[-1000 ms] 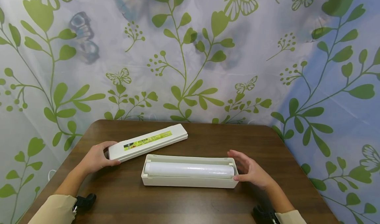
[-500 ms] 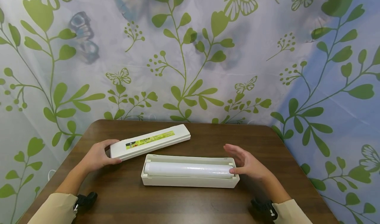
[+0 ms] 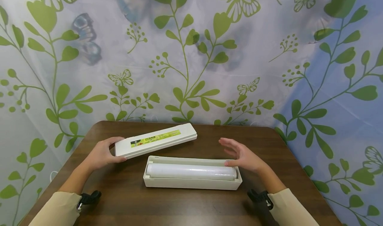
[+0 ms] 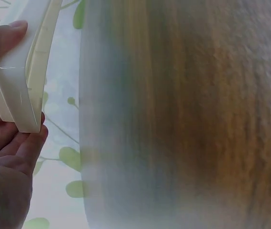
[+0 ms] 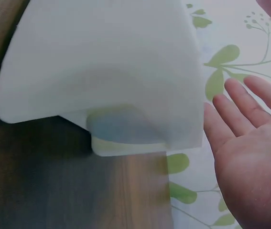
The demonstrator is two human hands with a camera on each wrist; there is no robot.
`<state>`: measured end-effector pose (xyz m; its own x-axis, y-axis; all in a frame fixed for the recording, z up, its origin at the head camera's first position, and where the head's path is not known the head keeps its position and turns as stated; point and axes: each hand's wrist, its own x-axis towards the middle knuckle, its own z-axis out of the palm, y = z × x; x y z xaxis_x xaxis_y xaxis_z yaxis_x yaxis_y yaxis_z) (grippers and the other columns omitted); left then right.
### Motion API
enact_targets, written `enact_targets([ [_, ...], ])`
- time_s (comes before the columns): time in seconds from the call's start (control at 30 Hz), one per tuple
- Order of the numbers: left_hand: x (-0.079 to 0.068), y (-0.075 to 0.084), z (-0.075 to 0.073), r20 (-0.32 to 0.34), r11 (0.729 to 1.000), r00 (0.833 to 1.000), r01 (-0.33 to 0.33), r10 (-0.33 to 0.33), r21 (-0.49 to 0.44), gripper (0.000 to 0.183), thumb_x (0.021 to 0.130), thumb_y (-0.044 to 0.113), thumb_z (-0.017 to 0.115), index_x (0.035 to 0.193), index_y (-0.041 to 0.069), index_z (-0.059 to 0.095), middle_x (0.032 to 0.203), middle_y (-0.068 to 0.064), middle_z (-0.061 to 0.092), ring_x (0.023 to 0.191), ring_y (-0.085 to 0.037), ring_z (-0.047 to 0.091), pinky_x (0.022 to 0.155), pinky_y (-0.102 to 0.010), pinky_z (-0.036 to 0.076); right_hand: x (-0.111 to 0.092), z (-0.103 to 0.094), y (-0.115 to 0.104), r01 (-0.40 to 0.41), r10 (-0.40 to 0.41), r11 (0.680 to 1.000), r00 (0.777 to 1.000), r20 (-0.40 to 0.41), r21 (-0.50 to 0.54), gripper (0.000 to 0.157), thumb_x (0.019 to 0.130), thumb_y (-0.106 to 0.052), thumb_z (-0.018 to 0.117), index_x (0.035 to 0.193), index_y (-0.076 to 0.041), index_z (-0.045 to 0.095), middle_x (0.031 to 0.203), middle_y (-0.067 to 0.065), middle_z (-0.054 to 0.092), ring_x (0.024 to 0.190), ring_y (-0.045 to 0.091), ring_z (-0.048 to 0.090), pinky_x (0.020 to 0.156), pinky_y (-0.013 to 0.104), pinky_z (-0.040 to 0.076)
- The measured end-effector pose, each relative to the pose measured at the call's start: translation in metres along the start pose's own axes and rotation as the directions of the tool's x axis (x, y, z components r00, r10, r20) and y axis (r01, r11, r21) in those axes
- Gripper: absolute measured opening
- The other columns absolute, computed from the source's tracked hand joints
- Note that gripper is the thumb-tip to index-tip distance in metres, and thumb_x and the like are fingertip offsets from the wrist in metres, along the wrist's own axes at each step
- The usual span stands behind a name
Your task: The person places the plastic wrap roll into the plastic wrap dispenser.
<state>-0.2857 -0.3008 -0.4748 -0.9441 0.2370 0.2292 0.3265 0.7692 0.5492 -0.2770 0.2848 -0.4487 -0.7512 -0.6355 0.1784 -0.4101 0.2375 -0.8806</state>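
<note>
My left hand [image 3: 103, 154] grips the near left end of a long white lid [image 3: 156, 140] with a green label, thumb at the front and fingers behind. The left wrist view shows the thumb on the white lid [image 4: 16, 81] and fingertips under its end. Right of and nearer than the lid lies the open white cling film box [image 3: 191, 184], with a roll of cling film [image 3: 191, 171] inside. My right hand [image 3: 246, 157], fingers extended and apart, hovers at the box's right end. In the right wrist view the palm faces the box end [image 5: 102, 86] and holds nothing.
Both things are on a dark brown wooden table [image 3: 167, 206] with rounded far corners. Behind it hangs a pale curtain [image 3: 203, 69] printed with green leaves and butterflies. Black straps with devices [image 3: 259, 196] sit on both wrists.
My left hand has moved slightly right and away with the lid. My right hand has shifted left and away from the box's right end, its fingers staying spread. The box has hardly moved.
</note>
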Motion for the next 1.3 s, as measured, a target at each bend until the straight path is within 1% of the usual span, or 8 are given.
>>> enact_targets([
  [0.13, 0.001, 0.005, -0.001, -0.004, 1.000, 1.000, -0.010, 0.010, -0.021, 0.085, 0.070, 0.051, 0.093, 0.136, 0.008, 0.061, 0.132, -0.014, 0.066, 0.111, -0.026, 0.060, 0.093, -0.027, 0.048, 0.008, -0.001, -0.001, -0.027, 0.024, 0.997, 0.999, -0.049, -0.072, 0.086, 0.086, -0.011, 0.083, 0.157, -0.006, 0.034, 0.162, 0.014, 0.038, 0.149, 0.035, 0.037, 0.116, 0.049, 0.037],
  [0.3, 0.003, 0.012, -0.002, -0.026, 0.996, 0.998, -0.055, 0.054, -0.065, 0.084, 0.069, 0.045, 0.095, 0.135, 0.007, 0.062, 0.132, -0.014, 0.066, 0.110, -0.023, 0.060, 0.092, -0.010, 0.044, 0.018, -0.002, -0.003, -0.049, 0.038, 0.993, 0.995, -0.093, -0.111, 0.082, 0.086, -0.016, 0.084, 0.154, -0.006, 0.040, 0.159, 0.013, 0.044, 0.147, 0.041, 0.040, 0.115, 0.047, 0.041],
  [0.43, 0.005, 0.018, -0.001, -0.035, 0.990, 0.995, -0.101, 0.098, -0.097, 0.082, 0.068, 0.040, 0.097, 0.134, 0.006, 0.063, 0.131, -0.015, 0.066, 0.108, -0.021, 0.059, 0.091, -0.004, 0.042, 0.024, -0.003, -0.004, -0.039, 0.028, 0.994, 0.995, -0.100, -0.103, 0.079, 0.086, -0.014, 0.083, 0.153, -0.005, 0.041, 0.158, 0.014, 0.044, 0.147, 0.042, 0.039, 0.115, 0.046, 0.041],
  [0.57, 0.006, 0.025, 0.000, -0.035, 0.985, 0.991, -0.129, 0.126, -0.115, 0.080, 0.068, 0.038, 0.097, 0.134, 0.009, 0.063, 0.130, -0.012, 0.067, 0.106, -0.017, 0.059, 0.092, -0.006, 0.043, 0.029, -0.004, -0.002, -0.042, 0.031, 0.994, 0.993, -0.112, -0.102, 0.076, 0.086, -0.014, 0.083, 0.151, -0.008, 0.044, 0.157, 0.013, 0.045, 0.147, 0.040, 0.041, 0.115, 0.042, 0.042],
  [0.77, 0.008, 0.039, -0.001, -0.028, 0.969, 0.984, -0.177, 0.175, -0.173, 0.078, 0.069, 0.035, 0.097, 0.135, 0.012, 0.063, 0.130, -0.009, 0.067, 0.104, -0.015, 0.060, 0.091, -0.011, 0.047, 0.032, -0.005, 0.003, -0.039, 0.026, 0.996, 0.988, -0.155, -0.081, 0.076, 0.084, -0.012, 0.085, 0.149, -0.006, 0.046, 0.154, 0.014, 0.048, 0.143, 0.036, 0.046, 0.113, 0.042, 0.045],
  [0.9, 0.007, 0.047, -0.001, -0.017, 0.957, 0.979, -0.203, 0.203, -0.206, 0.078, 0.069, 0.032, 0.097, 0.136, 0.012, 0.062, 0.131, -0.008, 0.066, 0.105, -0.012, 0.059, 0.090, -0.011, 0.047, 0.034, -0.006, 0.005, -0.030, 0.017, 0.997, 0.984, -0.175, -0.072, 0.075, 0.083, -0.010, 0.085, 0.148, -0.008, 0.048, 0.153, 0.018, 0.048, 0.143, 0.040, 0.045, 0.113, 0.046, 0.046],
  [1.07, 0.008, 0.052, 0.002, -0.023, 0.946, 0.971, -0.238, 0.239, -0.220, 0.077, 0.069, 0.030, 0.097, 0.135, 0.014, 0.062, 0.131, -0.007, 0.066, 0.106, -0.009, 0.059, 0.092, -0.011, 0.047, 0.035, -0.007, 0.003, -0.031, 0.014, 0.996, 0.983, -0.182, -0.087, 0.079, 0.083, -0.009, 0.086, 0.150, -0.004, 0.045, 0.154, 0.022, 0.045, 0.141, 0.046, 0.045, 0.113, 0.051, 0.045],
  [1.3, 0.007, 0.061, 0.004, -0.014, 0.942, 0.966, -0.256, 0.260, -0.218, 0.077, 0.068, 0.033, 0.097, 0.135, 0.016, 0.063, 0.133, -0.005, 0.066, 0.110, -0.009, 0.059, 0.094, -0.017, 0.050, 0.036, -0.009, -0.001, -0.032, 0.018, 0.996, 0.987, -0.157, -0.086, 0.092, 0.080, -0.008, 0.087, 0.156, -0.004, 0.036, 0.159, 0.019, 0.040, 0.144, 0.042, 0.042, 0.114, 0.061, 0.040],
])
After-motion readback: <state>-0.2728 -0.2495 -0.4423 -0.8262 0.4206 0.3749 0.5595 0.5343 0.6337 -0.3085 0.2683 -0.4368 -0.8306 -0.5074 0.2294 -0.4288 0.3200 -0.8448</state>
